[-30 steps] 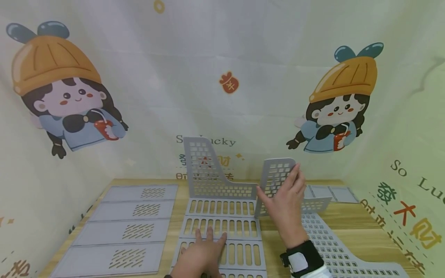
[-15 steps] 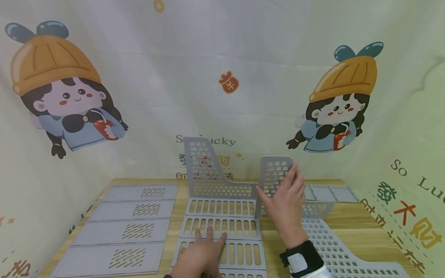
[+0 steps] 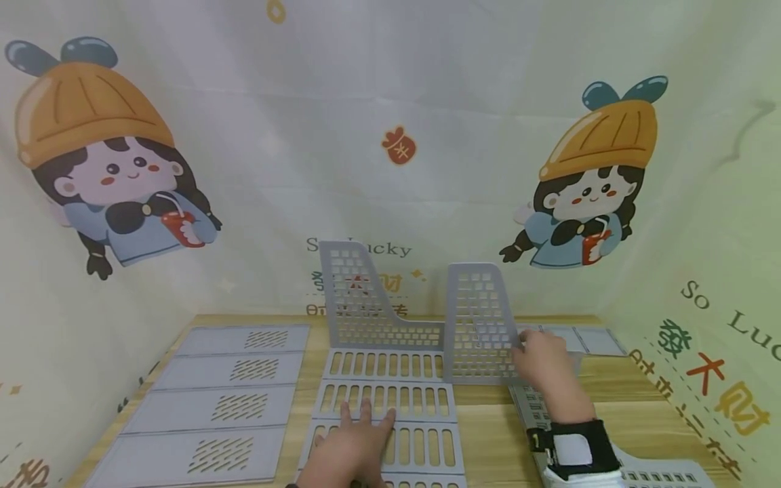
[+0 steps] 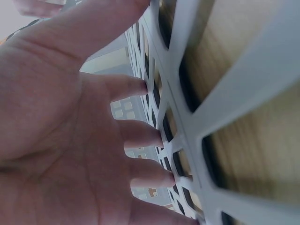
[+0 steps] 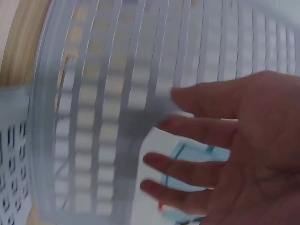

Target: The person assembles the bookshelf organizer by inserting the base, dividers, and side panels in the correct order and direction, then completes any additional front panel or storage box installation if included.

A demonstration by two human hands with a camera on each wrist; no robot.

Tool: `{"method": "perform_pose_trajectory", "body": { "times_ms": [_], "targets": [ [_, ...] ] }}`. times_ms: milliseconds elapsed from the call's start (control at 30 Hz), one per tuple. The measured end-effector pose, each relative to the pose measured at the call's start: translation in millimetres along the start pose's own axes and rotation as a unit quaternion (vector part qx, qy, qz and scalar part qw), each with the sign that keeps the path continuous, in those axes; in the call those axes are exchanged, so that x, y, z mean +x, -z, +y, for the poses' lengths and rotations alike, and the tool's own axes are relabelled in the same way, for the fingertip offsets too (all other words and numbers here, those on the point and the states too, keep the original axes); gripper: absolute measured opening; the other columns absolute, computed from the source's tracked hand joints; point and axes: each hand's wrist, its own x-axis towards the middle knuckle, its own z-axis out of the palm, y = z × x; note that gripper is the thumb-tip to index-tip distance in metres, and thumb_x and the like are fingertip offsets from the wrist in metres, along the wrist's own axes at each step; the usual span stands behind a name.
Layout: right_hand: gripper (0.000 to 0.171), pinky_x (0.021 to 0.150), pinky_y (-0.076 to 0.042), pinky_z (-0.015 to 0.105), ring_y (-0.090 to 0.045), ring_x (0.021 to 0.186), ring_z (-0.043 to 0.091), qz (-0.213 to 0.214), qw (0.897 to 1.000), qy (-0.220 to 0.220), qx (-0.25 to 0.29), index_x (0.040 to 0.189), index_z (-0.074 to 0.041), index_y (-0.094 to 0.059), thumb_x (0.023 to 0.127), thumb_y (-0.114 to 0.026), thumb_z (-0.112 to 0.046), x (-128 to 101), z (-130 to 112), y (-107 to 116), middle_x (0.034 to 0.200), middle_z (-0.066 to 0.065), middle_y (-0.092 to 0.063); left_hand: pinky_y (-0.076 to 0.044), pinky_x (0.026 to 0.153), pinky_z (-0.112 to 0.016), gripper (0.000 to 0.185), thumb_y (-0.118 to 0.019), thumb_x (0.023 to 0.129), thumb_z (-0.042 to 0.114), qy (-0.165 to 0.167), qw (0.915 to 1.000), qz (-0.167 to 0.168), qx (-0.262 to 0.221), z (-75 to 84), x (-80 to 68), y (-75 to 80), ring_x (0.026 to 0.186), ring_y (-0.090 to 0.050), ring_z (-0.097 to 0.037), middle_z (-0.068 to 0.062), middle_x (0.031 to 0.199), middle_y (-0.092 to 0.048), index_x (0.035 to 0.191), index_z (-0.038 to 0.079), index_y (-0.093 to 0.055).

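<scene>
My left hand (image 3: 350,447) lies with fingers spread on a flat grey slotted panel (image 3: 403,383) on the table; in the left wrist view its fingertips touch the slotted bars. At that panel's far end a grey L-shaped grid panel (image 3: 327,298) stands upright. A second L-shaped grid panel (image 3: 450,325) stands upright at the right, its left edge against the slotted panel's far right side. My right hand (image 3: 549,366) is at this second panel's sloping edge, thumb and index finger pinching it in the right wrist view, the other fingers behind it.
A ribbed grey panel with slanted slits (image 3: 165,403) lies flat on the left. Under my right forearm lies another perforated panel (image 3: 665,468). A small grey panel (image 3: 601,341) lies at the back right. A printed curtain (image 3: 268,203) hangs behind the wooden table.
The right hand has moved down and right along the second panel's edge from its upper part. That panel has swung to face me more squarely. The left hand has stayed put.
</scene>
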Motion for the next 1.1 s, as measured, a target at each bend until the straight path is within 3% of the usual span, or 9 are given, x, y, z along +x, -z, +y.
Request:
{"method": "perform_pose_trajectory", "body": {
  "times_ms": [100,233,433,600,767,967,1100],
  "targets": [
    [0.042,0.107,-0.043,0.075,-0.05,0.13,0.063,-0.026,1.0,0.002,-0.014,0.134,0.012,-0.064,0.104,-0.061,-0.017,3.3,22.2,4.9,0.134,0.041,-0.06,-0.024,0.111,-0.092,0.111,-0.101,0.068,0.042,0.002,1.0,-0.001,0.005,-0.3,1.9,-0.8,0.163,-0.016,-0.055,-0.017,0.177,-0.024,0.163,0.03,-0.044],
    [0.051,0.111,-0.041,0.074,-0.043,0.136,0.064,-0.045,0.999,-0.024,0.001,0.14,0.015,-0.056,0.104,-0.062,-0.02,5.9,45.3,9.5,0.14,0.045,-0.054,-0.023,0.109,-0.093,0.113,-0.102,0.066,0.043,0.001,1.0,0.004,0.007,-1.9,5.0,-4.4,0.162,-0.016,-0.056,-0.018,0.177,-0.024,0.163,0.029,-0.044],
    [0.055,0.097,-0.056,0.064,-0.061,0.122,0.058,-0.067,0.994,-0.064,0.05,0.139,0.021,-0.051,0.106,-0.061,-0.022,8.3,61.7,9.1,0.138,0.045,-0.056,-0.02,0.108,-0.095,0.116,-0.102,0.066,0.043,0.001,1.0,0.0,0.008,-3.7,13.2,-10.3,0.162,-0.013,-0.058,-0.019,0.178,-0.021,0.164,0.031,-0.041],
    [0.044,0.085,-0.059,0.057,-0.069,0.106,0.048,-0.047,0.996,-0.05,0.053,0.128,0.017,-0.062,0.104,-0.064,-0.019,10.0,54.0,3.6,0.125,0.038,-0.067,-0.019,0.11,-0.094,0.114,-0.101,0.068,0.04,0.005,1.0,-0.005,0.002,-0.1,10.3,-6.4,0.162,-0.011,-0.058,-0.019,0.178,-0.019,0.164,0.033,-0.04],
    [0.04,0.083,-0.061,0.056,-0.072,0.1,0.045,-0.016,0.999,-0.037,0.033,0.122,0.018,-0.065,0.101,-0.068,-0.016,11.1,43.1,-2.7,0.118,0.037,-0.071,-0.02,0.111,-0.093,0.112,-0.102,0.068,0.036,0.006,0.9999,-0.008,-0.011,3.7,1.4,1.6,0.162,-0.013,-0.058,-0.019,0.177,-0.022,0.163,0.029,-0.043],
    [0.045,0.087,-0.061,0.058,-0.071,0.107,0.052,-0.006,0.998,-0.043,0.045,0.126,0.021,-0.062,0.101,-0.066,-0.016,9.2,33.1,-7.9,0.123,0.041,-0.068,-0.02,0.113,-0.092,0.108,-0.1,0.071,0.03,0.008,0.9997,-0.008,-0.02,4.4,-2.3,2.9,0.161,-0.013,-0.058,-0.019,0.177,-0.022,0.163,0.027,-0.044],
    [0.044,0.092,-0.061,0.059,-0.07,0.112,0.054,0.001,0.999,-0.028,0.046,0.124,0.022,-0.063,0.101,-0.064,-0.016,8.1,20.3,-16.2,0.125,0.042,-0.067,-0.017,0.111,-0.094,0.113,-0.102,0.067,0.031,0.007,0.9997,-0.003,-0.022,0.7,6.9,-4.0,0.161,-0.012,-0.059,-0.02,0.178,-0.021,0.164,0.027,-0.042]
  ]
}}
